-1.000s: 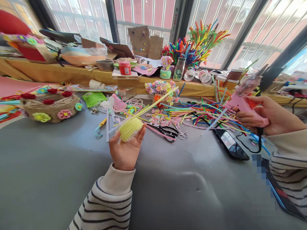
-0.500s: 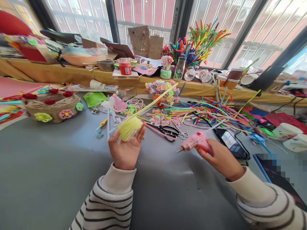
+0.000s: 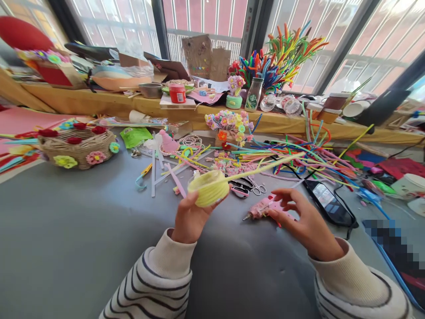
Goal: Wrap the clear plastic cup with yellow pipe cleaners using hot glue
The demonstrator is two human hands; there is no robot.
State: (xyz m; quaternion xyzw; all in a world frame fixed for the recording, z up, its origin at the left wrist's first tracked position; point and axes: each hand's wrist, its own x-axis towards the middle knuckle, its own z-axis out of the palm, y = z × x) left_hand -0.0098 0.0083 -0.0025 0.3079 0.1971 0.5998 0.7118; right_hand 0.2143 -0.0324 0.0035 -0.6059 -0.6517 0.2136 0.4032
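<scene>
My left hand [image 3: 191, 221] grips a small clear cup wrapped round with pale yellow pipe cleaner [image 3: 210, 191]. It is tilted, and its loose yellow end [image 3: 265, 167] sticks out to the right. Just over the pink hot glue gun [image 3: 260, 209], my right hand [image 3: 303, 221] is open with its fingers apart. The glue gun lies on the grey table, nozzle pointing left; the fingers hide part of its handle. Behind the cup lie black-handled scissors [image 3: 241, 191] and small silver scissors [image 3: 258, 188].
A woven basket with flowers [image 3: 79, 148] stands at left. Many coloured pipe cleaners [image 3: 299, 155] lie at the back right. A black phone [image 3: 328, 201] with a cord is right of my right hand. A ledge [image 3: 133, 99] holds a glass bottle [image 3: 254, 94] and a red tub [image 3: 177, 93].
My right hand has set the glue gun down on the table and let go of it. My left hand has turned the wrapped cup, swinging its loose end down to the right.
</scene>
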